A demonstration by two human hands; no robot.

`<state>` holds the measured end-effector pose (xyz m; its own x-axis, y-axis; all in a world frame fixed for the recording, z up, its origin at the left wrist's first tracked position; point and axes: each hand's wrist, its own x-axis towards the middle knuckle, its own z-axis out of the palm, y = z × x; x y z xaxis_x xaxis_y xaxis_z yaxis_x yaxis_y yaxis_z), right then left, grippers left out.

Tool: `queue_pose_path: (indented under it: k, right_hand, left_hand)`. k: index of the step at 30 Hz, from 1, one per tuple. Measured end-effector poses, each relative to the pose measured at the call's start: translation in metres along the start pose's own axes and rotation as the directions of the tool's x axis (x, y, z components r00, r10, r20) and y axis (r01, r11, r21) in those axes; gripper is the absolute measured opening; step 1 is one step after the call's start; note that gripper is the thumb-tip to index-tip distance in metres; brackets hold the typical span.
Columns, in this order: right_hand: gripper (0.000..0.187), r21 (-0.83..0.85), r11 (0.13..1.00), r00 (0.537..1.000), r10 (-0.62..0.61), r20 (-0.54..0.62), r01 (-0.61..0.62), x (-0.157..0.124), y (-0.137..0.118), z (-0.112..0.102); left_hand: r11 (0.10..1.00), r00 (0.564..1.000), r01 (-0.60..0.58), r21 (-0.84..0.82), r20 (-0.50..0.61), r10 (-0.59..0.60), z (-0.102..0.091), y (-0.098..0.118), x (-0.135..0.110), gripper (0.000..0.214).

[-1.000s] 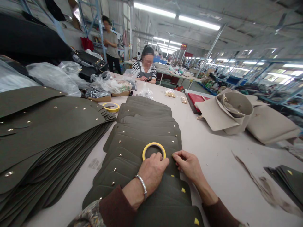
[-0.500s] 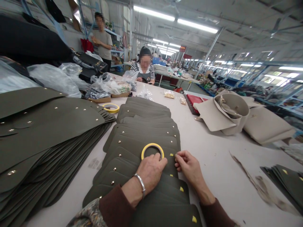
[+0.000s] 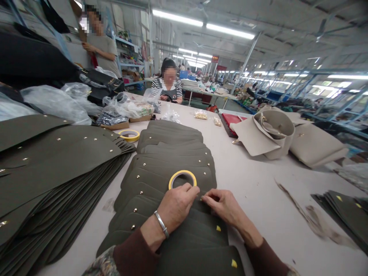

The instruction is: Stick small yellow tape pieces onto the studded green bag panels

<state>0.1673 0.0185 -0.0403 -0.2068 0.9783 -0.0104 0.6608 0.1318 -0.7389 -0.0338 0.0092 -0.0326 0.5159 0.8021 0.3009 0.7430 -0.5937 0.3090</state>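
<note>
A roll of yellow tape (image 3: 170, 183) is gripped at its near side by my left hand (image 3: 177, 203), over the overlapping dark green leather-like panels (image 3: 163, 172). Close to its fingertips, my right hand (image 3: 225, 207) is closed in a pinch, with a speck of yellow tape showing at the tips. Small yellow tape pieces (image 3: 218, 228) stick to the right edges of the nearer panels. Gold metal studs (image 3: 135, 210) run down their left side. My fingers hide the lower part of the roll.
A tall stack of dark green panels (image 3: 71, 153) fills the left. Another tape roll (image 3: 129, 135) lies beyond it. Beige bag parts (image 3: 258, 134), a fabric strip (image 3: 299, 211) and more taped panels (image 3: 342, 214) lie right. A co-worker (image 3: 169, 86) sits across the table.
My right hand has moved left from the panels' edge to beside my left hand and the tape roll. The view has shifted slightly. The standing person at back left has moved leftward.
</note>
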Motion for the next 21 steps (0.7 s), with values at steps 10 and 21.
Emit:
queue_pose_path:
  k: [10, 21]
  right_hand:
    - [0.015, -0.14, 0.989, 0.936, -0.099, -0.338, 0.054, 0.02, 0.02, 0.005]
    - [0.02, 0.011, 0.85, 0.824, -0.506, -0.255, 0.526, -0.002, -0.016, 0.009]
  left_hand:
    - [0.993, 0.969, -0.082, -0.088, -0.242, 0.059, 0.008, -0.012, -0.001, 0.031]
    - [0.993, 0.991, -0.025, -0.115, -0.135, 0.009, 0.002, -0.007, -0.001, 0.035]
